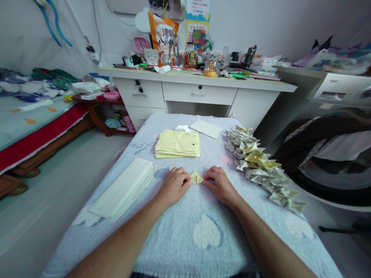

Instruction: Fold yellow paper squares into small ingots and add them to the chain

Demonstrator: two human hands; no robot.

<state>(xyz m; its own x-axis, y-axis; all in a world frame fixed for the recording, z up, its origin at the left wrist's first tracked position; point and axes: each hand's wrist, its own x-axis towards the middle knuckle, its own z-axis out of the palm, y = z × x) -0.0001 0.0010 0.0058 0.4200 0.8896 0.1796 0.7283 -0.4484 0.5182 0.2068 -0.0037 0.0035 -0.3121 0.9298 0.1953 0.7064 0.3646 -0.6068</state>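
Note:
A small folded piece of yellow paper (196, 177) lies between my two hands over the cloth-covered table (185, 216). My left hand (175, 185) pinches its left corner between thumb and fingers. On the opposite side my right hand (222, 184) pinches the right corner in the same way. Just beyond stands a stack of yellow paper sheets (178, 143). To the left rests a long stack of folded white paper (123, 189). Rows of folded paper pieces (257, 166), grey and gold, run along the right side.
A pale card (205, 128) and a crumpled white tissue (182, 128) lie at the table's far end. Behind is a cluttered white desk (199, 92) with drawers. A washing machine (333, 154) stands at the right, a bed (37, 127) at the left.

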